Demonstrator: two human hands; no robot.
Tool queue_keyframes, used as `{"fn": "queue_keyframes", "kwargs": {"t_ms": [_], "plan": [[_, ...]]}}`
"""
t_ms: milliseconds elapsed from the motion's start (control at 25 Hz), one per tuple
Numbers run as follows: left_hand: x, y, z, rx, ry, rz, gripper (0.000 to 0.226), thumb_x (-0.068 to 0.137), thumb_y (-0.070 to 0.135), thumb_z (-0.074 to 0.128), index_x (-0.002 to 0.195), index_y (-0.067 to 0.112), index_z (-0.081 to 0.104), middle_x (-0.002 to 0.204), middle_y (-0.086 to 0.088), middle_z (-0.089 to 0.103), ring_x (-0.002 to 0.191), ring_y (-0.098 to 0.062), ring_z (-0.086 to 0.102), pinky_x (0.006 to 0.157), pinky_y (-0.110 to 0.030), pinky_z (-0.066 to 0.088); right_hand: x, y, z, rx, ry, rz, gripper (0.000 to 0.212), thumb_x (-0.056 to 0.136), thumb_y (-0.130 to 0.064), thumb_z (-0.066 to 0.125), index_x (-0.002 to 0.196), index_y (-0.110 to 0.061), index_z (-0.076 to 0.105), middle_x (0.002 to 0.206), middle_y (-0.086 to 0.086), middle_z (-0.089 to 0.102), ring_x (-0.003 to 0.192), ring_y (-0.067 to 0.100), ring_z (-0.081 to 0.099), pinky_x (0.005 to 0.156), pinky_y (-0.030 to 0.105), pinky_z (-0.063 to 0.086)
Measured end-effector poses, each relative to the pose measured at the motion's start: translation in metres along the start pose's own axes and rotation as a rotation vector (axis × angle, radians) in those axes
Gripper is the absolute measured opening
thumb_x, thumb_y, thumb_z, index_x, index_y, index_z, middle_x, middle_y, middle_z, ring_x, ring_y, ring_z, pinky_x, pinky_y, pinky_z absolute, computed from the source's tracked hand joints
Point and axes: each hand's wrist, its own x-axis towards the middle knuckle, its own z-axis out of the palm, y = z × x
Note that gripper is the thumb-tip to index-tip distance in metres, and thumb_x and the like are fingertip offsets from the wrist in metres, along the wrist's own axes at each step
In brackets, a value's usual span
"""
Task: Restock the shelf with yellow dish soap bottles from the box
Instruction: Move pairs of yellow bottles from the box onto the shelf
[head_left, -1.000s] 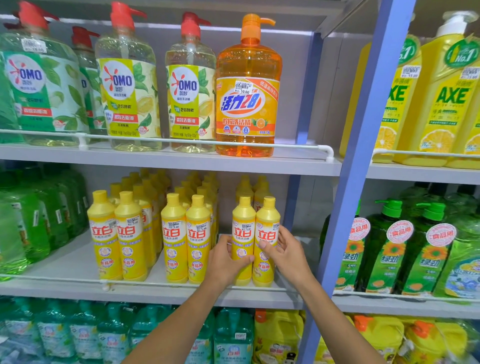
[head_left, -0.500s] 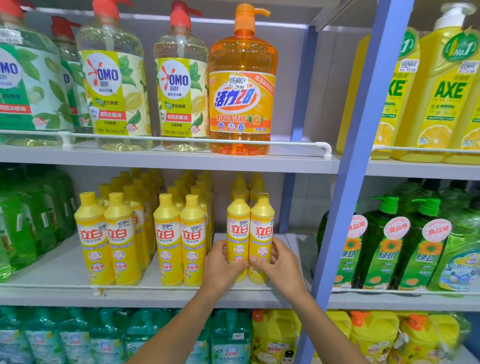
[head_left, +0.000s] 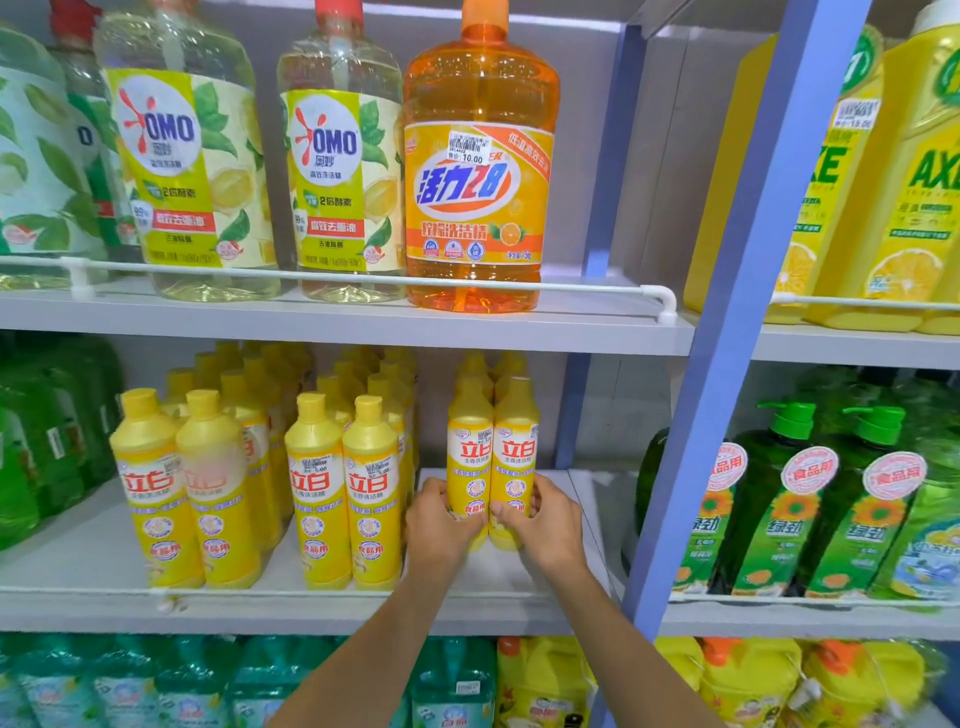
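Note:
Two yellow dish soap bottles stand side by side, upright, on the middle shelf (head_left: 519, 574). My left hand (head_left: 439, 522) grips the lower part of the left bottle (head_left: 469, 452). My right hand (head_left: 545, 522) grips the lower part of the right bottle (head_left: 515, 452). More of the same bottles stand behind this pair. To the left, two further double rows of yellow bottles (head_left: 343, 488) fill the same shelf. The box is not in view.
A blue upright post (head_left: 727, 364) bounds the shelf bay on the right. A white rail (head_left: 363, 592) runs along the shelf's front edge. Big OMO and orange bottles (head_left: 480, 171) stand on the shelf above; green bottles (head_left: 779, 519) stand to the right.
Both hands have slid the front pair of bottles deeper onto the shelf, away from the front rail. My head has come closer to the shelf.

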Motion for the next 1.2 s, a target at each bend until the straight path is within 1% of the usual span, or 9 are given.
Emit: {"fn": "queue_keyframes", "kwargs": {"t_ms": [120, 240, 400, 520, 640, 720, 920, 1080, 1200], "plan": [[0.008, -0.003, 0.009, -0.035, 0.034, 0.001, 0.054, 0.069, 0.035, 0.091, 0.111, 0.019, 0.062, 0.106, 0.0, 0.073, 0.091, -0.018, 0.07, 0.082, -0.036, 0.06, 0.01, 0.001, 0.002, -0.03, 0.018, -0.009, 0.045, 0.074, -0.036, 0.089, 0.113, -0.025, 0.07, 0.106, -0.008, 0.076, 0.092, 0.006, 0.072, 0.087, 0.034, 0.062], [0.013, -0.004, 0.013, -0.058, 0.042, 0.004, 0.049, 0.069, 0.035, 0.09, 0.107, 0.022, 0.062, 0.104, 0.0, 0.074, 0.089, -0.017, 0.07, 0.082, -0.037, 0.06, 0.018, 0.002, 0.004, -0.067, 0.012, -0.021, 0.038, 0.075, -0.033, 0.088, 0.108, -0.024, 0.07, 0.102, -0.006, 0.076, 0.09, 0.009, 0.072, 0.086, 0.034, 0.061], [0.018, -0.003, 0.014, -0.056, 0.03, 0.02, 0.052, 0.069, 0.031, 0.091, 0.11, 0.018, 0.063, 0.105, -0.001, 0.074, 0.09, -0.017, 0.07, 0.083, -0.034, 0.059, 0.023, 0.0, 0.007, -0.104, 0.0, -0.001, 0.043, 0.075, -0.037, 0.087, 0.112, -0.022, 0.071, 0.106, -0.003, 0.076, 0.092, 0.014, 0.072, 0.088, 0.038, 0.06], [0.02, -0.001, 0.016, -0.027, 0.041, 0.029, 0.056, 0.069, 0.034, 0.09, 0.115, 0.016, 0.062, 0.108, -0.002, 0.073, 0.093, -0.019, 0.07, 0.085, -0.036, 0.059, 0.025, -0.003, 0.007, -0.141, -0.003, 0.004, 0.041, 0.077, -0.037, 0.085, 0.113, -0.021, 0.071, 0.108, -0.002, 0.076, 0.093, 0.016, 0.072, 0.09, 0.038, 0.059], [0.02, -0.002, 0.018, -0.024, 0.047, 0.028, 0.058, 0.069, 0.036, 0.09, 0.116, 0.016, 0.062, 0.111, -0.003, 0.073, 0.096, -0.02, 0.07, 0.088, -0.041, 0.059, 0.025, -0.007, 0.005, -0.17, -0.017, 0.017, 0.041, 0.079, -0.036, 0.084, 0.114, -0.021, 0.07, 0.11, -0.001, 0.076, 0.095, 0.017, 0.072, 0.091, 0.034, 0.058], [0.018, -0.002, 0.017, -0.033, 0.041, 0.024, 0.059, 0.07, 0.035, 0.09, 0.118, 0.017, 0.061, 0.113, -0.003, 0.072, 0.098, -0.02, 0.069, 0.089, -0.041, 0.059, 0.025, -0.007, 0.004, -0.18, -0.02, 0.019, 0.041, 0.079, -0.037, 0.084, 0.115, -0.021, 0.07, 0.11, -0.001, 0.076, 0.096, 0.017, 0.071, 0.09, 0.033, 0.058], [0.021, -0.003, 0.016, -0.039, 0.023, 0.025, 0.058, 0.07, 0.033, 0.09, 0.118, 0.018, 0.062, 0.113, -0.003, 0.072, 0.098, -0.02, 0.069, 0.091, -0.041, 0.058, 0.026, -0.007, 0.004, -0.174, -0.034, 0.04, 0.044, 0.08, -0.038, 0.084, 0.117, -0.02, 0.07, 0.112, -0.001, 0.076, 0.097, 0.017, 0.072, 0.093, 0.037, 0.059], [0.024, -0.007, 0.017, -0.041, 0.019, 0.024, 0.058, 0.07, 0.032, 0.09, 0.119, 0.019, 0.061, 0.113, -0.002, 0.072, 0.098, -0.02, 0.069, 0.091, -0.042, 0.059, 0.028, -0.008, 0.003, -0.173, -0.047, 0.044, 0.046, 0.081, -0.038, 0.083, 0.12, -0.019, 0.068, 0.114, 0.001, 0.075, 0.099, 0.019, 0.071, 0.094, 0.037, 0.058], [0.023, -0.008, 0.019, -0.038, 0.03, 0.025, 0.058, 0.07, 0.032, 0.09, 0.118, 0.02, 0.06, 0.113, -0.001, 0.072, 0.099, -0.019, 0.069, 0.091, -0.042, 0.059, 0.028, -0.005, 0.004, -0.167, -0.044, 0.039, 0.048, 0.081, -0.041, 0.083, 0.121, -0.019, 0.068, 0.115, 0.0, 0.075, 0.099, 0.019, 0.071, 0.094, 0.038, 0.058]]}}
